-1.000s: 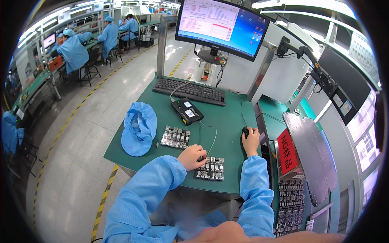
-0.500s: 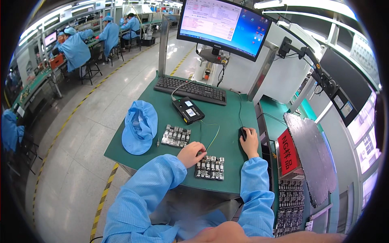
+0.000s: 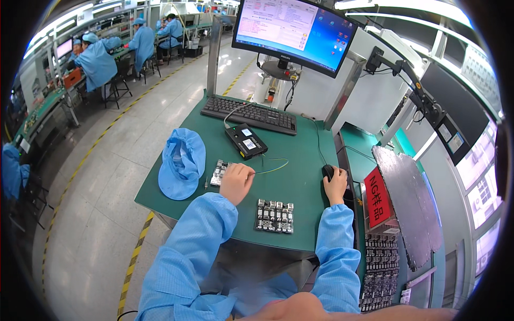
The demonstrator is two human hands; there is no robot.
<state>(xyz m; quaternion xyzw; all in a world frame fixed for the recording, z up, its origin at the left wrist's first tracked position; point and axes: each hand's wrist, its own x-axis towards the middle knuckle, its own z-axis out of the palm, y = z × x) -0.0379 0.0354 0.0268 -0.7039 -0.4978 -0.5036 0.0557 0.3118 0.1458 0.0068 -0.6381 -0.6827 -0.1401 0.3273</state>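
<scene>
My left hand (image 3: 236,183) is closed in a pinch on the end of a thin yellow-green cable (image 3: 280,167); its tip is hidden by the fingers. The cable runs from a small black box (image 3: 246,141) with a little screen. Beneath and beside that hand lies a circuit board panel (image 3: 218,172), partly covered by it. A second board panel (image 3: 274,216), bearing rows of metal connectors, rests nearer to me. My right hand (image 3: 335,184) is wrapped over a black computer mouse (image 3: 327,170) at the table's right side.
A blue cap (image 3: 182,163) and a small metal pin-like part (image 3: 206,183) lie on the green table (image 3: 308,214) at left. Behind the box are a keyboard (image 3: 249,115) and a monitor (image 3: 294,32). Stacked boards (image 3: 380,273) and a red sign (image 3: 377,198) stand right.
My left hand has moved left and away from me with the cable, from the nearer panel to the farther one. My right hand stays on the mouse.
</scene>
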